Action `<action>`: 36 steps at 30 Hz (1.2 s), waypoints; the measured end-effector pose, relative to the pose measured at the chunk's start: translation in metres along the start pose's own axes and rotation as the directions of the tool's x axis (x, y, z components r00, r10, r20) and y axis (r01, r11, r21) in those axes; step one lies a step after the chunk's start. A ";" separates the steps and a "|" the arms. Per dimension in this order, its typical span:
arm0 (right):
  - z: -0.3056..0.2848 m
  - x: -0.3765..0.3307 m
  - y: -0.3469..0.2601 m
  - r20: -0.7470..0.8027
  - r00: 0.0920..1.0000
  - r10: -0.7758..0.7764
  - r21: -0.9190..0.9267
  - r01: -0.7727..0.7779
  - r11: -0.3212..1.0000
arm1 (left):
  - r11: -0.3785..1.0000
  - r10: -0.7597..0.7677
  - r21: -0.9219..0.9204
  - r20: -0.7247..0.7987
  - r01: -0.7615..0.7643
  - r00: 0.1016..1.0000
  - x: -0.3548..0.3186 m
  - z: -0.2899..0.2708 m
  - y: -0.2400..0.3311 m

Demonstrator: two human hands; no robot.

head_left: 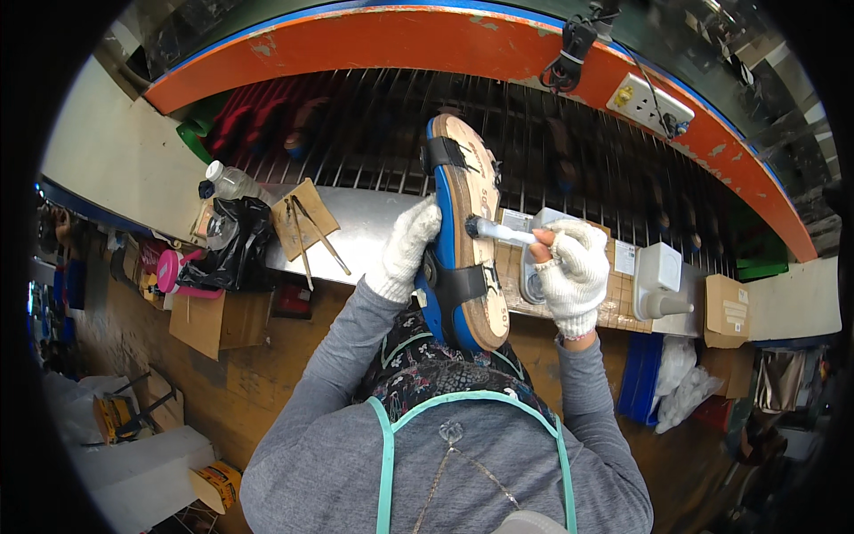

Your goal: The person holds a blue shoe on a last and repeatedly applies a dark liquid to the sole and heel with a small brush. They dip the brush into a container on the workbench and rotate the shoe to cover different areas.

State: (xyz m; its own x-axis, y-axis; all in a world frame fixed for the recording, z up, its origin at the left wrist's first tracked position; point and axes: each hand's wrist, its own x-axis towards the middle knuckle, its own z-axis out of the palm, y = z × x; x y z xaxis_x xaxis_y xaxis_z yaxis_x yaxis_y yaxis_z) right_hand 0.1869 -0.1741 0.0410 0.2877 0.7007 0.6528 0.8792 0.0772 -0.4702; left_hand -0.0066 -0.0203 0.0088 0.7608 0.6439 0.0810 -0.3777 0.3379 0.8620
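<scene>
While the orange-edged conveyor rack (pixel 498 40) curved behind the bench, a blue sandal (pixel 463 231) with a tan sole stood upright before the person's chest. The gloved left hand (pixel 407 245) was wrapped around its left edge, and the gloved right hand (pixel 569 267) pinched a small brush (pixel 500 232), its tip touching the sole.

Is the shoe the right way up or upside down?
Upside down. The shoe shows its tan sole facing up, held by the left hand, while the right hand presses a brush on it.
</scene>
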 end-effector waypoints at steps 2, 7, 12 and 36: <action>-0.004 -0.006 -0.002 -0.005 1.000 0.010 0.011 -0.010 1.000 | 0.999 -0.032 -0.001 -0.001 0.032 0.999 0.006 0.000 0.001; -0.011 -0.017 -0.002 -0.080 0.997 -0.008 0.021 0.009 1.000 | 0.999 0.024 -0.026 0.005 -0.023 1.000 0.013 0.003 0.001; -0.021 -0.025 -0.002 -0.069 0.997 -0.020 0.021 0.022 1.000 | 0.999 0.025 -0.026 -0.008 -0.025 1.000 0.023 0.002 0.001; -0.024 -0.033 -0.003 0.354 0.888 0.293 0.317 -0.409 0.856 | 0.996 -0.070 0.028 -0.322 0.084 0.944 -0.010 -0.034 0.002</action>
State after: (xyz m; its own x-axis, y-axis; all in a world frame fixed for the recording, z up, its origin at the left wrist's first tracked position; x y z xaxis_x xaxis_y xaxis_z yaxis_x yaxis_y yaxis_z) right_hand 0.1835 -0.2143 0.0349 0.3788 0.8960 0.2316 0.5142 0.0043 -0.8576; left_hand -0.0327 -0.0025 -0.0077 0.5748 0.8053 -0.1454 -0.2976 0.3713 0.8795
